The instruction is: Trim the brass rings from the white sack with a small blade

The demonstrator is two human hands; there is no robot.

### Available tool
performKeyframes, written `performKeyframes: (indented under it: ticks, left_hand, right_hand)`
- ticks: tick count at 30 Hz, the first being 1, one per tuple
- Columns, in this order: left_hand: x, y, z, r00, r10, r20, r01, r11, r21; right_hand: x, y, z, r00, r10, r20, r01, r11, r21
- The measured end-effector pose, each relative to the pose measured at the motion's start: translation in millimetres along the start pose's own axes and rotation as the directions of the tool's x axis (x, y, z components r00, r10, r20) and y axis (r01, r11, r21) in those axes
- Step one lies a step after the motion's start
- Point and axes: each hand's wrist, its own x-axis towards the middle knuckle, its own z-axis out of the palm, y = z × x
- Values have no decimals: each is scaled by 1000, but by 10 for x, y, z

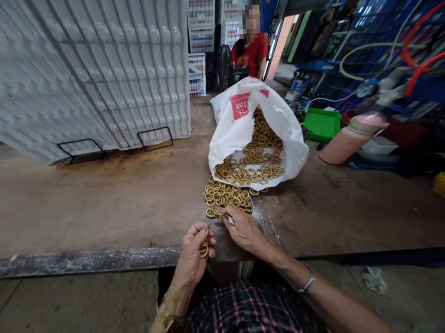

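Rings (pixel 228 196), too many to count, in one white bag (pixel 228 139) and before it on one counter (pixel 98 208), several clamped in my left grip (pixel 192 247), right grip (pixel 243 230) touching others, closure I cannot tell

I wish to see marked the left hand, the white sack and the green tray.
Left hand (pixel 194 246): head view, near thumb base.
White sack (pixel 225 135): head view, its outer wall.
Green tray (pixel 322 124): head view, its inner floor.

Stacked crates (pixel 202 19), a workbench (pixel 79 209) and probably air hoses (pixel 416 77) suggest a workshop.
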Motion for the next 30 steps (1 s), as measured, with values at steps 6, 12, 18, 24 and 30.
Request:
performKeyframes:
  ticks: [6, 12, 18, 24, 30]
  left_hand:
    - [32, -16, 21, 987, 160, -34, -142, 942, 305]
    - [-5, 7, 43, 980, 187, 60, -192, 840, 508]
    - [-8, 3, 2, 981, 158, 113, -195, 814, 548]
    - [-29, 24, 2, 986, 97, 134, -152, 851, 502]
    - [-18, 0, 1, 965, 252, 71, -243, 763, 599]
  right_hand:
    - [33, -121, -39, 978, 152, 141, -194, 910, 365]
    - [6, -156, 14, 948, 205, 241, -305, 801, 516]
    - [-39, -181, 48, 875, 278, 396, -483, 554, 678]
    - [-43, -261, -11, 810, 211, 546, -583, 382, 717]
    - [-47, -211, 72, 880, 270, 390, -472, 579, 664]
